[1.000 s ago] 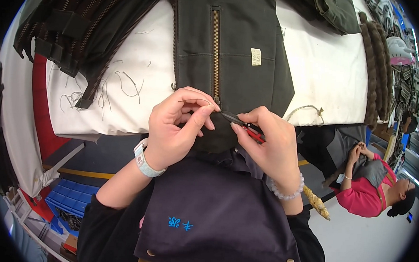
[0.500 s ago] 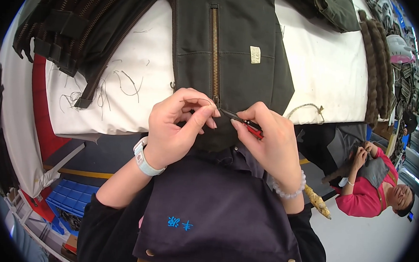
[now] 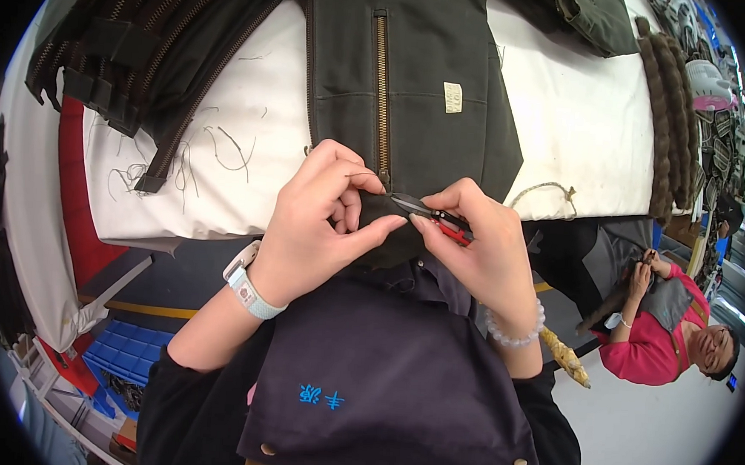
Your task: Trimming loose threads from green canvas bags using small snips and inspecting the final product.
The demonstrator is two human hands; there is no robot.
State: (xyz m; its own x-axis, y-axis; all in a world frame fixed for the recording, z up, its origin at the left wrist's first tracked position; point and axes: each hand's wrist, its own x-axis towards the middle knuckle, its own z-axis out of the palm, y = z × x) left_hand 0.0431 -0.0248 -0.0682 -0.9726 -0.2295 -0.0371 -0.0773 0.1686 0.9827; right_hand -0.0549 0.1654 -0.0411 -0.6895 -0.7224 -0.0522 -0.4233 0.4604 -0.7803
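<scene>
A dark green garment lies on the white-covered table, with a brass zipper running down its front toward me. At the zipper's lower end, my left hand rests its index fingertip on the cloth. Its thumb stretches toward the blades, apart from that finger, and a thin thread shows by the index finger. Red-and-black thread snips are held in my right hand, their tips pointing left at the cloth just below the zipper. Whether the blades touch a thread is too small to tell.
Loose thread ends lie on the white table cover, left of the garment. Dark zippered pieces are heaped at the far left. A cord and brown fluffy strips lie rightward. Another person works at right.
My left thumb has come away from the index finger and moved right toward the snips. The left hand has opened and turned slightly. The snips and my right hand have barely moved.
</scene>
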